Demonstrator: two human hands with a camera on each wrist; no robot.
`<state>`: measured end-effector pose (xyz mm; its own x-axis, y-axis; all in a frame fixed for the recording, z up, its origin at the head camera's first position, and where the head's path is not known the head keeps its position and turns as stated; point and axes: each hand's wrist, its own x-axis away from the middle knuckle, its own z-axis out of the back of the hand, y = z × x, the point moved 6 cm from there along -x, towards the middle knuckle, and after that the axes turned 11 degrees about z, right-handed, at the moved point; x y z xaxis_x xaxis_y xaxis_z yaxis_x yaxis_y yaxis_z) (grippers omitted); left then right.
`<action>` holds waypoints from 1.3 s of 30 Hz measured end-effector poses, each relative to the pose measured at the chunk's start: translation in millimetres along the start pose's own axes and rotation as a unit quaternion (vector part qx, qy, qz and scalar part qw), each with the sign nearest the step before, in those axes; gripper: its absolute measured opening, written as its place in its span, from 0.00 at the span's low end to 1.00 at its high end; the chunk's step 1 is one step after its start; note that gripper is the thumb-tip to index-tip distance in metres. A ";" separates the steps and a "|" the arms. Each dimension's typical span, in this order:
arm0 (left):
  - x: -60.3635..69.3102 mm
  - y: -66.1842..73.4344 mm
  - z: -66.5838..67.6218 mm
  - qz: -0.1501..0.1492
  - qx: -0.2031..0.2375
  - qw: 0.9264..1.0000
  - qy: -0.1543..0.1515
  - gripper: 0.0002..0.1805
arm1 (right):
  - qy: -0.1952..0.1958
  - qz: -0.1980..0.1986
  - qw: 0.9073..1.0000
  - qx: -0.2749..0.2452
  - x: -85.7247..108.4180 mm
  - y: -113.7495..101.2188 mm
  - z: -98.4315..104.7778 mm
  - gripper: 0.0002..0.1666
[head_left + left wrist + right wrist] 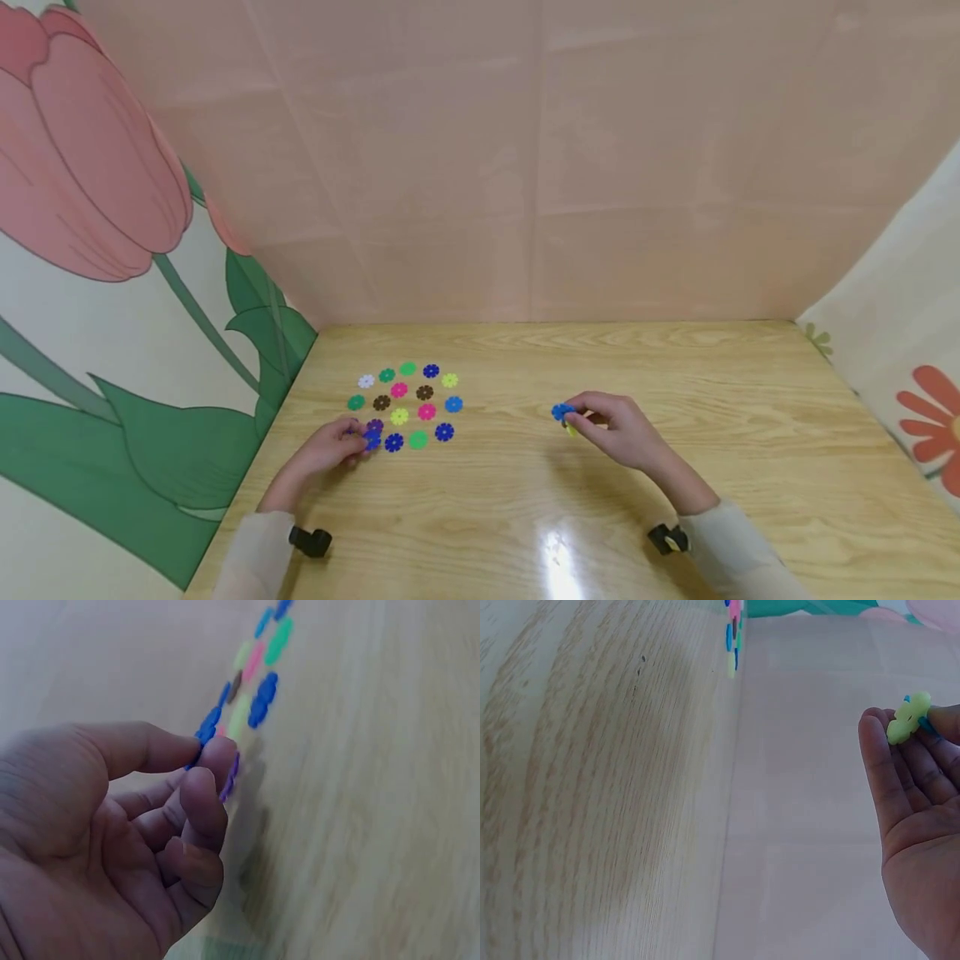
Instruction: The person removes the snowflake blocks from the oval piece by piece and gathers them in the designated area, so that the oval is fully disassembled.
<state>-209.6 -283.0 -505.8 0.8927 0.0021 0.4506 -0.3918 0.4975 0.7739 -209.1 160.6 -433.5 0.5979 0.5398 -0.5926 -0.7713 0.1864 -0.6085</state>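
At the left of the table, my left hand point(327, 448) pinches a blue flower-shaped disc point(372, 440) between thumb and fingertips. In the left wrist view that blue disc point(208, 729) stands on edge at the thumb tip. A purple disc point(374, 426) lies right beside it. Over the table's right half, my right hand point(621, 427) holds a blue flower-shaped disc point(562, 412) together with a yellow one. The right wrist view shows the yellow disc point(909, 718) set against the blue one, partly hidden by the thumb; whether they are slotted together I cannot tell.
Several loose flower discs lie on the wooden table point(495, 500) at the left, among them a pink disc point(427, 412), a brown disc point(424, 392), a green disc point(418, 440) and a white disc point(366, 381). A pink cloth point(525, 167) hangs behind the table.
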 end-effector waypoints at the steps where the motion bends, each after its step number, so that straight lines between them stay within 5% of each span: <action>1: -0.5 -2.5 0.7 0.004 -0.004 1.000 0.003 0.12 | -0.001 0.000 1.000 -0.001 -0.1 -0.2 -0.1 0.11; 9: -1.9 -13.7 6.2 0.025 -0.052 0.998 0.036 0.10 | -0.004 -0.005 1.000 -0.001 0.1 0.7 -0.7 0.11; 26: 0.8 -14.3 16.9 0.065 -0.096 0.990 0.080 0.10 | -0.008 0.000 1.000 -0.013 -1.1 1.8 -2.5 0.12; 31: 0.7 13.3 7.8 0.009 -0.110 0.990 0.090 0.09 | -0.011 -0.006 0.999 -0.030 -2.1 1.1 -4.2 0.12; 39: 2.4 72.2 -34.6 -0.081 -0.112 0.990 0.040 0.13 | -0.003 0.008 0.999 -0.034 -7.5 0.3 -4.4 0.14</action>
<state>-228.1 -217.0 -464.3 0.9579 -0.0285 0.2856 -0.1917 0.6771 0.7104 -212.9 153.0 -431.5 0.5845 0.5479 -0.5985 -0.7636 0.1219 -0.6341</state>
